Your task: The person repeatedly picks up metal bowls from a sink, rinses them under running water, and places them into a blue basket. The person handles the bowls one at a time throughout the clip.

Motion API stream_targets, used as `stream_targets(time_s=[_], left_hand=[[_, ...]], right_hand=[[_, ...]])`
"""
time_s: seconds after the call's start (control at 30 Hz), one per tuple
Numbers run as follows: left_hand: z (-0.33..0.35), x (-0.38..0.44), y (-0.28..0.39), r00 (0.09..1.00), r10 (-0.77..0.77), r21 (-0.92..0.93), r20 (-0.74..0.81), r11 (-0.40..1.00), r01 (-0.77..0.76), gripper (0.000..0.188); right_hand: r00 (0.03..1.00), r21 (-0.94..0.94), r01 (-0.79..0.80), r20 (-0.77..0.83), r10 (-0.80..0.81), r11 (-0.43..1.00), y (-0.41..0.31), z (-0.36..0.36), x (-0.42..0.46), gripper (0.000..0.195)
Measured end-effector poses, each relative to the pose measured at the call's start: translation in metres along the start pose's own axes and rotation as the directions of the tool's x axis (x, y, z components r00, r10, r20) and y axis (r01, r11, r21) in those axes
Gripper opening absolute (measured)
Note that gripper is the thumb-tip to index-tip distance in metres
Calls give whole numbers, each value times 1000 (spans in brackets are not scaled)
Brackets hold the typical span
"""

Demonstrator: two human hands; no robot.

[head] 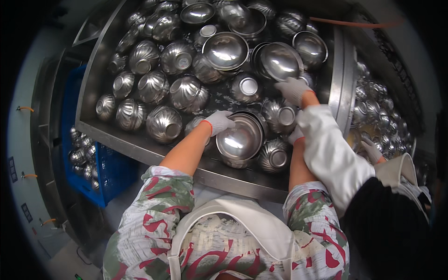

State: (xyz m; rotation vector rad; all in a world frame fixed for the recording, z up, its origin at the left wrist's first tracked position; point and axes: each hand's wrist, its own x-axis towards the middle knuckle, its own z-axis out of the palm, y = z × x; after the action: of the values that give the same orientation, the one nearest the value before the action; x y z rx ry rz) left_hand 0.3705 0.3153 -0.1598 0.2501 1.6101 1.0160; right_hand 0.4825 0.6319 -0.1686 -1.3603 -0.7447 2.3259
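My left hand, in a pale knit glove with an orange cuff, grips the left rim of a stack of stainless steel bowls. The stack faces up near the front wall of a metal sink. To its right is my gloved right hand, partly covered by another person's white sleeve. It is beside a fluted steel bowl lying tilted, and its fingers are hidden. Another fluted bowl rests just below.
A co-worker's gloved hand reaches in from the right to nested bowls. Many bowls lie in water in the sink. A blue crate stands at left. More bowls fill a second basin at right.
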Motion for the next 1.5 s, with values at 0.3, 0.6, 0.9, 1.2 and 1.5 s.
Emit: stream_targets(time_s=[0.3, 0.6, 0.9, 1.2, 1.5], left_hand=[[-6, -35, 0, 999, -29, 374, -41, 926, 42, 47], [-22, -46, 7, 977, -208, -181, -51, 964, 196, 29], [-48, -38, 10, 942, -211, -539, -260, 841, 40, 72], [-27, 77, 99, 922, 202, 393, -329, 917, -61, 57], [-14, 111, 53, 988, -125, 206, -88, 968, 141, 37]], right_hand=[[925, -187, -58, 360, 123, 981, 36, 35, -82, 37], [629, -616, 777, 767, -127, 130, 32, 66, -205, 18], [910, -809, 411, 335, -244, 420, 50, 2, -128, 54], [975, -699, 89, 206, 80, 710, 51, 34, 33, 79], [916, -749, 363, 176, -362, 555, 84, 11, 13, 49]])
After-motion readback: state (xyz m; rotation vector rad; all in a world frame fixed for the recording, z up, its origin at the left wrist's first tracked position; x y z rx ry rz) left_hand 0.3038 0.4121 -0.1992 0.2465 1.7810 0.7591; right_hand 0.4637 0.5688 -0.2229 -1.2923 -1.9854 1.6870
